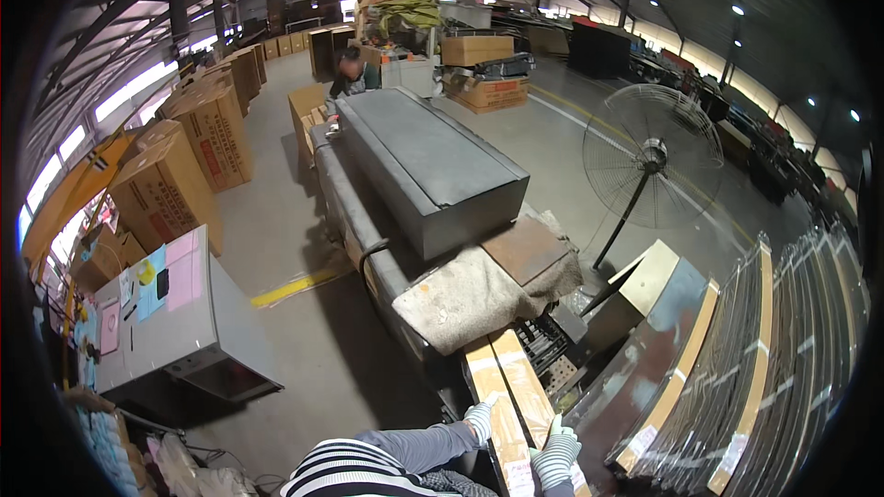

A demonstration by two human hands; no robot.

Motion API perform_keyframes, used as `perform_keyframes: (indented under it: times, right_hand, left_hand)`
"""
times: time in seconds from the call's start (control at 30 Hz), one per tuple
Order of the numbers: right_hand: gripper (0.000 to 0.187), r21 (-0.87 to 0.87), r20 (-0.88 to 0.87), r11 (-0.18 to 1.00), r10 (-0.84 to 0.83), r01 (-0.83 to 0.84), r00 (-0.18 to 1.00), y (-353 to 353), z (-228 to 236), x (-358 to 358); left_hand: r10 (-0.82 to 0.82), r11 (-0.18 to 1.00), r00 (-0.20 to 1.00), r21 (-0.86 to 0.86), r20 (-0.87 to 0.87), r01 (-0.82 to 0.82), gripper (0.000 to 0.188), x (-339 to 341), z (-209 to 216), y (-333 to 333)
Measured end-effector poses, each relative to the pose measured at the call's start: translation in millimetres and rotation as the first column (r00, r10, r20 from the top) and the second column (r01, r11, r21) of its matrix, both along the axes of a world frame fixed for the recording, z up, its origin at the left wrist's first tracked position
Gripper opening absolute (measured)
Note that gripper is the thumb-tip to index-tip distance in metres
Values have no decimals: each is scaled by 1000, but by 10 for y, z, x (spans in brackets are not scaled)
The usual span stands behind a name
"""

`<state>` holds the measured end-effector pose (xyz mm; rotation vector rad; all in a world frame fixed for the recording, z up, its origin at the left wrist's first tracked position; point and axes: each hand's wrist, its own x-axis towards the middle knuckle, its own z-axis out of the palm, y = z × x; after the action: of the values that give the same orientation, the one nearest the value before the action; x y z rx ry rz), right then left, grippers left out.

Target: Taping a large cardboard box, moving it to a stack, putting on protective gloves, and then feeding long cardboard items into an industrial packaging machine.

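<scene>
Two long, narrow cardboard-wrapped packs [500, 405] lie side by side at the lower middle, a dark gap between them. My left hand [480, 421], in a white-and-grey striped glove, grips the outer edge of the left pack. My right hand [556, 456], gloved alike, closes over the edge of the right pack [525, 377]. The packs' far ends meet a machine, under a worn grey cloth [460, 299] draped over its end. Part of the fingers of both hands is hidden behind the packs' edges.
A long grey machine housing [424, 161] stretches away, with a co-worker [353, 74] at its far end. A grey cabinet [203, 331] bearing papers stands left. At right are a large caged fan [652, 156] and a row of long plastic-wrapped packs [783, 331]. Cardboard boxes [166, 184] line the left.
</scene>
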<state>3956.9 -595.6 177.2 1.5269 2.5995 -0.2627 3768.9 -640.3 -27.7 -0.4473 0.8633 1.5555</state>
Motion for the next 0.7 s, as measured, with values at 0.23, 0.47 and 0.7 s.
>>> perform_keyframes:
  times: [0.23, 0.47, 0.7]
  right_hand:
    - [117, -32, 57, 999, 7, -6, 998, 122, -189, -83]
    - [91, 137, -211, 973, 211, -185, 954, 345, -17, -624]
    - [66, 604, -400, 777, 102, 178, 911, 1017, 1310, -172]
  left_hand:
    - [38, 990, 998, -137, -54, -45, 70, -22, 195, 38]
    - [186, 977, 387, 212, -903, 26, 55, -726, -1565, 88]
    - [-118, 964, 962, -260, -245, 53, 76, -772, 954, 560]
